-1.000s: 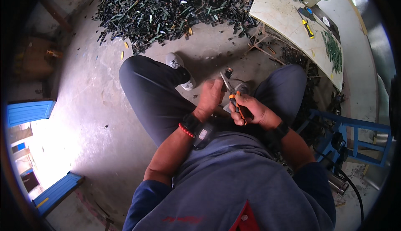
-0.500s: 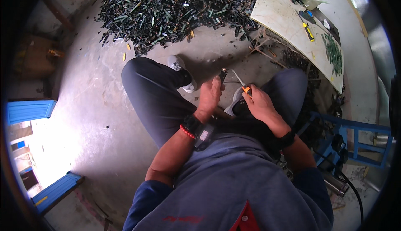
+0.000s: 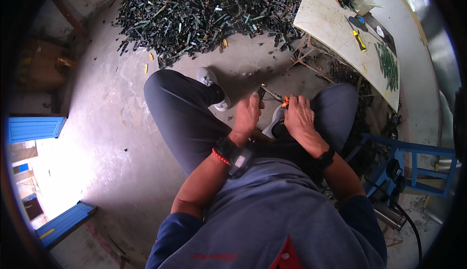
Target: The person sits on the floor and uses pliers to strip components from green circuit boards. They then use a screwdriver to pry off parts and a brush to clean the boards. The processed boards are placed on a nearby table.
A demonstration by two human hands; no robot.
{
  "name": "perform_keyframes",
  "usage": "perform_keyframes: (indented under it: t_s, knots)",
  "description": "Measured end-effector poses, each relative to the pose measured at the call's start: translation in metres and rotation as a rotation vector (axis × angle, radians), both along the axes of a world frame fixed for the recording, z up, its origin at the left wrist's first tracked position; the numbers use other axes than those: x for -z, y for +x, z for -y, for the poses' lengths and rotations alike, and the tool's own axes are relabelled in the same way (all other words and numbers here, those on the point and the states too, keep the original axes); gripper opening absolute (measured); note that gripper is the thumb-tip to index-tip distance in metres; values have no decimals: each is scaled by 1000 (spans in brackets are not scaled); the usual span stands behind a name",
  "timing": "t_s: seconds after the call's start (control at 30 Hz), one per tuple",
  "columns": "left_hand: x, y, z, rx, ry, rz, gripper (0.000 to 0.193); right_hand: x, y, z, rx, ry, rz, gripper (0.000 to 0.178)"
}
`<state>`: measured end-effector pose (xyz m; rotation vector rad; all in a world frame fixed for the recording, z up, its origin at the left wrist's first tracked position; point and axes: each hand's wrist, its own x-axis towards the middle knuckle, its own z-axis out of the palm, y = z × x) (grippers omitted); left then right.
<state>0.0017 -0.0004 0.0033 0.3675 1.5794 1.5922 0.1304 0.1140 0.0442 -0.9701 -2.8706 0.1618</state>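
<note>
You are sitting above a grey concrete floor, both knees drawn up in dark trousers. Your left hand is reaching forward between the knees, its fingers curling around a small dark piece at the fingertips. Your right hand is closing on the orange-handled pliers, whose metal nose is pointing left and meeting that dark piece just beyond the left fingertips. A black wrist device beside a red bead bracelet is circling your left wrist; a black band is circling the right.

A grey shoe with a white sole is resting on the floor just left of the hands. A broad heap of dark green and black stick-like scraps is covering the floor ahead. At upper right, a pale slanting board is carrying a yellow-handled tool and a smaller cluster of green sticks. A blue metal frame is standing at your right, and blue panels are lying at far left. Whether any package or label is showing cannot be told.
</note>
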Motion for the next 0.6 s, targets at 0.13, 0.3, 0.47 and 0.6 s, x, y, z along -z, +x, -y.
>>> perform_keyframes:
  t_s: [0.13,0.3,0.47,0.6]
  knots:
    - [0,-1,-1,-6,-14,52,51,4,-2,1,13,-19,30,25]
    - [-9,-1,-2,1,-64,114,47,13,0,6,16,-70,59,16]
    - [-19,-4,-2,-2,-68,317,40,6,0,7,14,-195,119,18]
    - [-21,-6,-2,-12,-24,416,37,-5,-1,8,6,-184,66,24]
